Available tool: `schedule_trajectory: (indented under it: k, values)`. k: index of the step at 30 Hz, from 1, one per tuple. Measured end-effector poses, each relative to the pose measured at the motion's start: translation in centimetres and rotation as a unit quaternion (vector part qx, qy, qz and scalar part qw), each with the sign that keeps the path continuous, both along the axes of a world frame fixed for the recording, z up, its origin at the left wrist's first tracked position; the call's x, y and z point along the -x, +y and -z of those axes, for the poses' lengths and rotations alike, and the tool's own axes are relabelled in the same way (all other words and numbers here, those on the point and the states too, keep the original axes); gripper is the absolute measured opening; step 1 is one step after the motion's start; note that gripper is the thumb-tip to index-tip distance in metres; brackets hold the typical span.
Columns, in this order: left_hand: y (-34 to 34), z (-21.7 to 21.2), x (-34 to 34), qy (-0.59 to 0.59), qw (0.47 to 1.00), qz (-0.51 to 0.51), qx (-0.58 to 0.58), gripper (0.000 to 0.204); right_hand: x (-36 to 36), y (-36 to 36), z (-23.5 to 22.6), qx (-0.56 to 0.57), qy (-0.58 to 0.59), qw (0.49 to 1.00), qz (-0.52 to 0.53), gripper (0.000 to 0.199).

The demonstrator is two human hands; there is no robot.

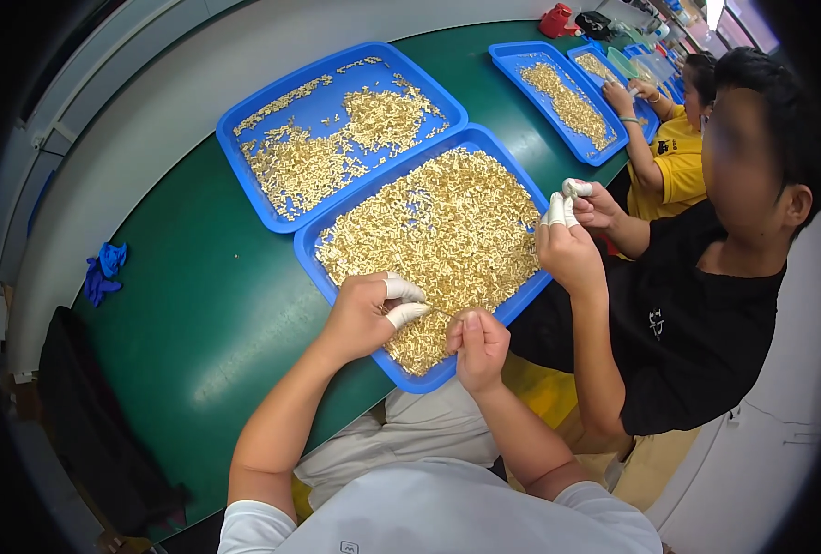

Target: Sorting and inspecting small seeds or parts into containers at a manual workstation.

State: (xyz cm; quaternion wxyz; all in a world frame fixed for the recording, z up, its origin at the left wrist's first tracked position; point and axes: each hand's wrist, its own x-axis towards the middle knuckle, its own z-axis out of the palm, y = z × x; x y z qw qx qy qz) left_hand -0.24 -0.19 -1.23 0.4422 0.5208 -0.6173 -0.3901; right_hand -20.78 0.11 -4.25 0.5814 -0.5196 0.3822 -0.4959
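Note:
Both my hands are over the near part of a blue tray (313,268) heaped with small gold-coloured metal pieces (457,222). White finger cots cover the thumb and forefinger of my left hand (369,309), whose tips meet in a pinch. A thin, small thing seems to stick out from those tips toward my right hand (480,349), but its kind is too small to tell. The bare fingers of my right hand are curled, the thumb pressed to the forefinger, close to the left fingertips. What they hold is hidden.
A second blue tray (281,218) of gold pieces adjoins the first on the green table (198,314). Crumpled blue gloves (104,270) lie at left. At right, a co-worker in black (697,323) holds white-cotted fingers near my tray. Further trays (535,103) stand beyond.

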Motion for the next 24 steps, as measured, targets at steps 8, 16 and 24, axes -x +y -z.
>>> schedule_trajectory:
  k: [8, 16, 24]
  values:
    - [0.5, 1.1, -0.1, 0.14, 0.99, 0.02, -0.004, 0.014, -0.1, 0.0, -0.2, 0.01, 0.024, 1.0, -0.011, 0.03]
    - [1.5, 0.7, 0.7, 0.315, 0.942, 0.025, -0.111, 0.015, 0.0, -0.1, -0.6, 0.046, 0.065, 0.996, -0.035, 0.031]
    - [1.5, 1.2, 0.9, 0.331, 0.94, 0.033, -0.073, 0.015, -0.1, -0.2, -0.8, 0.066, 0.087, 0.993, -0.034, 0.031]
